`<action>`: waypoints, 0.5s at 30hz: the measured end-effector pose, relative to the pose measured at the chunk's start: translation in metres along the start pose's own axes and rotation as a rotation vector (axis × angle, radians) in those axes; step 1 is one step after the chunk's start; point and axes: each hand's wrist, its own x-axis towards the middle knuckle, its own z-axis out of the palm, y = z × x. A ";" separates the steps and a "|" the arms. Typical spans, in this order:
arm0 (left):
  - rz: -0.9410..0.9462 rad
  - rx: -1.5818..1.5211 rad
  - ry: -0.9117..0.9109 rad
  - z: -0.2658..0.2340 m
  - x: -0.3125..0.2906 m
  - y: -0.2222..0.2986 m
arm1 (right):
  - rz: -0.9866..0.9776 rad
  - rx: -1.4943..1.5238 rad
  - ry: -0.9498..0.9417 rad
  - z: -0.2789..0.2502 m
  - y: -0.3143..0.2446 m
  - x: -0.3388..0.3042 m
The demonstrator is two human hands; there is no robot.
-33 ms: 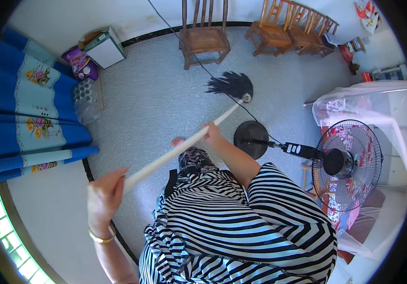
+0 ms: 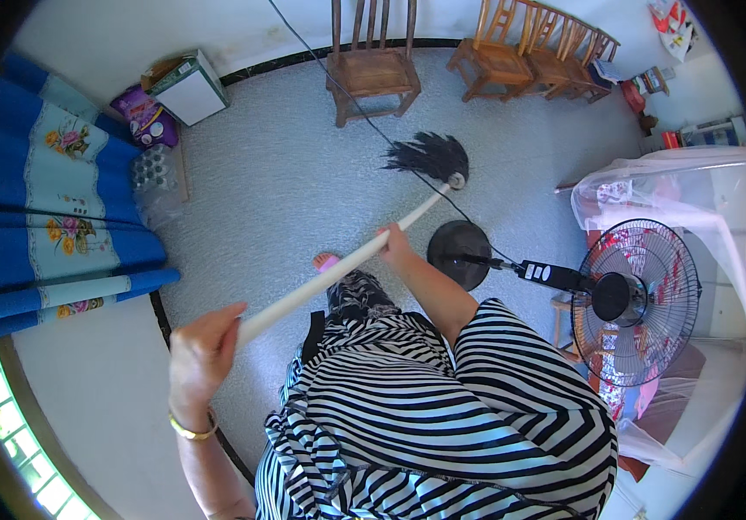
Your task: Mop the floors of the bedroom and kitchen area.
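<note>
L forearm came up from the lower L edge, w/ a gold bangle (image 2: pixel 192 426) at the wrist; the L hand (image 2: pixel 203 354) bent inward, back of it up, at the near end of the pale handle (image 2: pixel 329 276). Its fingers were curled in & closed round that end, abt. one digit poking out past the far side; exact finger wrap hidden. R arm ran fwd & a bit L out of the sleeve of the striped top (image 2: pixel 451 407), and the R hand (image 2: pixel 397 244) sat further along the same handle, roughly midway, in a closed grip.

Handle slanted fwd-R from L hand to the mop head (image 2: pixel 438 156), which lay on the grey floor (image 2: pixel 251 182) ahead, dark strands fanned out to the L. A thin cord (image 2: pixel 360 108) crossed the strands; over or under, can't tell. Fan base (image 2: pixel 452 270) stood just R of the R hand, apart from it, w/ the fan (image 2: pixel 620 299) itself further R. Bare foot (image 2: pixel 324 261) showed nr the handle, L of the R hand.
</note>
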 end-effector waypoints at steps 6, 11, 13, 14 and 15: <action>0.204 0.009 -0.128 0.047 0.037 -0.001 | -0.067 0.102 0.195 -0.049 -0.043 0.014; 0.258 0.149 -0.161 0.061 0.042 -0.012 | -0.028 0.260 0.315 -0.066 -0.036 0.029; 0.227 0.166 -0.138 0.055 0.037 -0.013 | -0.005 0.144 0.377 -0.054 -0.023 0.019; 0.195 0.185 -0.109 0.049 0.033 -0.011 | -0.005 0.147 0.381 -0.049 -0.019 0.013; 0.195 0.186 -0.108 0.042 0.027 -0.009 | 0.020 0.129 0.377 -0.043 -0.014 0.011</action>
